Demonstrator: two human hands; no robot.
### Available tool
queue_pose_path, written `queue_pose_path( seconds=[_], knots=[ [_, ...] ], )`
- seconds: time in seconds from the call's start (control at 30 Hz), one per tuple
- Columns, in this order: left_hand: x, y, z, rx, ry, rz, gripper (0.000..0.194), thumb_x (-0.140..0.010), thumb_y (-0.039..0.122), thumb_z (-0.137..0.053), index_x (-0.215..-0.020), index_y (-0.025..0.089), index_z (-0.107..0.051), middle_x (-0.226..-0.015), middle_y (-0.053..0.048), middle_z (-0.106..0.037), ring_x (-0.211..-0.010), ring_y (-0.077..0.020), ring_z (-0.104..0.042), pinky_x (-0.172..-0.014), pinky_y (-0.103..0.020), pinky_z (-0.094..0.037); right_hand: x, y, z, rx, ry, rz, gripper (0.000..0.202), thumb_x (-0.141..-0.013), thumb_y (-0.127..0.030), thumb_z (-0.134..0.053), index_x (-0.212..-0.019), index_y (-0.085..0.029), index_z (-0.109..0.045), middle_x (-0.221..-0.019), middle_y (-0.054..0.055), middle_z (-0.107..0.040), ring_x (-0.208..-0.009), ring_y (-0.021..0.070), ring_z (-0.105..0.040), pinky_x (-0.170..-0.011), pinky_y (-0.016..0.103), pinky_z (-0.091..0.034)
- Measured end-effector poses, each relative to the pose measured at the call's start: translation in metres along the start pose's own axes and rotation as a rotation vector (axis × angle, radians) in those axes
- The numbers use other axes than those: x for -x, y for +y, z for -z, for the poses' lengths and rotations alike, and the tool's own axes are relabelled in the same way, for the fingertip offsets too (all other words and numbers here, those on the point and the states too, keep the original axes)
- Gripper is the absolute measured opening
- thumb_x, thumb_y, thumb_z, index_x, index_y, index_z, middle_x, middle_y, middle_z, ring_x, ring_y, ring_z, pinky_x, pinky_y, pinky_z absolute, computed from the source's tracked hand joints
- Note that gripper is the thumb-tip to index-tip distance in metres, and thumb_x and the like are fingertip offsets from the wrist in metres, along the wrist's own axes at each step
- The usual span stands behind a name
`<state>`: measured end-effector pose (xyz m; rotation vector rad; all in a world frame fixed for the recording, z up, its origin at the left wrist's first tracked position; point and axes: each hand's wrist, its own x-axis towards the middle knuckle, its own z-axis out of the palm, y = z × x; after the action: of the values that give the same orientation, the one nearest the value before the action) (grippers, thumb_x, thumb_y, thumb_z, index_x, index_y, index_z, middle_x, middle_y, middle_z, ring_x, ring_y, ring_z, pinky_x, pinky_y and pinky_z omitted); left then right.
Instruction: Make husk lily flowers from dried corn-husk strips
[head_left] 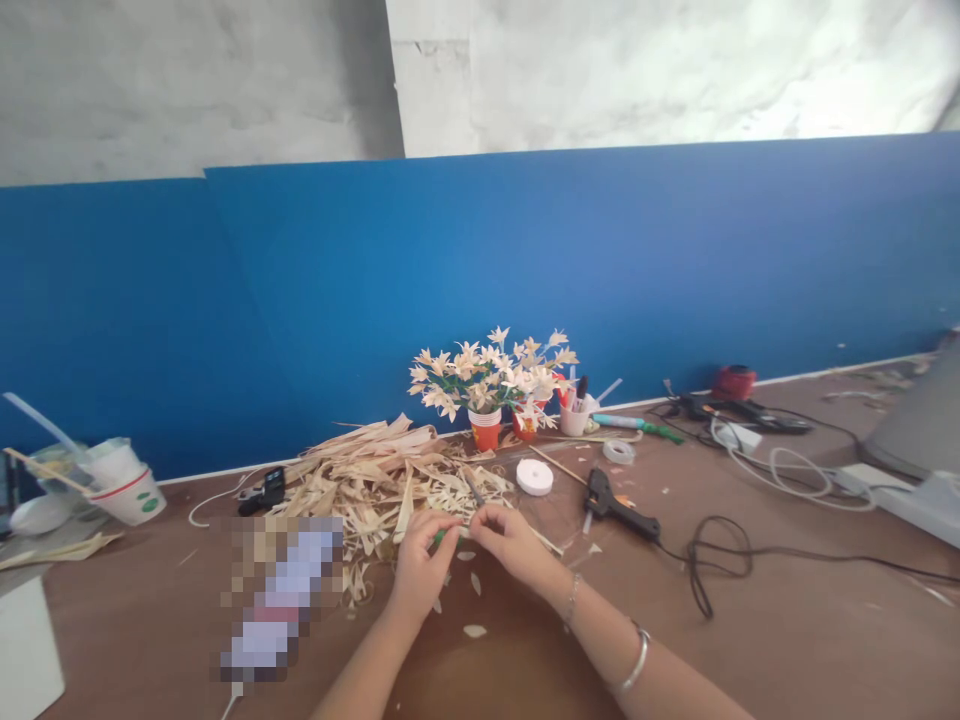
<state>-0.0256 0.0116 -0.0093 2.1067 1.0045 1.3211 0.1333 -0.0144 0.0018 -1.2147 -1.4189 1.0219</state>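
Note:
My left hand (pixel 426 562) is closed in a pinch on a small green piece (pixel 438 537), whose exact shape is hard to make out. Close beside it, my right hand (pixel 511 542) also pinches, its fingertips nearly meeting the left ones; what it holds is too small to tell. Behind both hands lies a heap of pale dried husk strips (pixel 375 480). Several cut petal-like pieces (pixel 475 631) are scattered on the brown table (pixel 540 660) just below and between the hands. Pale flowers (pixel 491 370) stand in a red and white cup (pixel 485 430) beyond the heap.
Right of the hands are a white roll (pixel 535 477), a clear tape roll (pixel 619 452), and a black glue gun (pixel 619 508) with its cable. Cables and a white power strip (pixel 900 500) lie farther right. At left stand a paper cup (pixel 131 495) and a blurred object (pixel 285 600).

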Motion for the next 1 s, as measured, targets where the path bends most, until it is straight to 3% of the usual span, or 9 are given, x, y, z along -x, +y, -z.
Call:
queue_pose_path(
  seconds=[0.1, 0.37, 0.6, 1.0],
  knots=[
    [0.0, 0.001, 0.001, -0.036, 0.022, -0.073, 0.028, -0.074, 0.011, -0.051, -0.096, 0.021, -0.065, -0.097, -0.007, -0.063, -0.096, -0.022, -0.056, -0.086, -0.038, -0.044, -0.001, -0.001, 0.001, -0.091, -0.001, -0.087, 0.018, -0.069, -0.032, -0.058, -0.061, -0.017, -0.054, -0.055, -0.005, -0.047, -0.053, 0.0087, -0.039, -0.053, 0.021, -0.032],
    [-0.001, 0.006, 0.002, -0.125, -0.023, -0.122, 0.01, -0.077, 0.018, -0.057, -0.076, 0.022, -0.067, -0.086, -0.005, -0.062, -0.089, -0.0215, -0.055, -0.081, -0.037, -0.044, -0.002, 0.0, 0.002, -0.159, -0.007, -0.148, 0.018, -0.067, -0.032, -0.056, -0.059, -0.016, -0.053, -0.052, -0.005, -0.047, -0.051, 0.0088, -0.037, -0.052, 0.022, -0.029],
    [-0.001, -0.001, -0.003, -0.035, 0.013, 0.002, 0.012, -0.078, 0.023, -0.055, -0.069, 0.02, -0.062, -0.084, -0.005, -0.063, -0.088, -0.0213, -0.057, -0.081, -0.038, -0.045, 0.0, 0.001, 0.002, -0.143, -0.042, -0.028, 0.014, -0.068, -0.029, -0.059, -0.075, -0.017, -0.058, -0.066, -0.003, -0.056, -0.061, 0.0113, -0.049, -0.061, 0.023, -0.039],
    [0.0, -0.002, -0.008, 0.16, -0.004, 0.155, 0.013, -0.075, 0.028, -0.058, -0.067, 0.019, -0.063, -0.084, -0.005, -0.065, -0.086, -0.021, -0.059, -0.082, -0.036, -0.046, -0.001, 0.004, -0.002, -0.05, -0.018, -0.03, 0.02, -0.068, -0.034, -0.062, -0.068, -0.016, -0.053, -0.061, -0.003, -0.054, -0.056, 0.0106, -0.049, -0.055, 0.023, -0.041]
  ],
)
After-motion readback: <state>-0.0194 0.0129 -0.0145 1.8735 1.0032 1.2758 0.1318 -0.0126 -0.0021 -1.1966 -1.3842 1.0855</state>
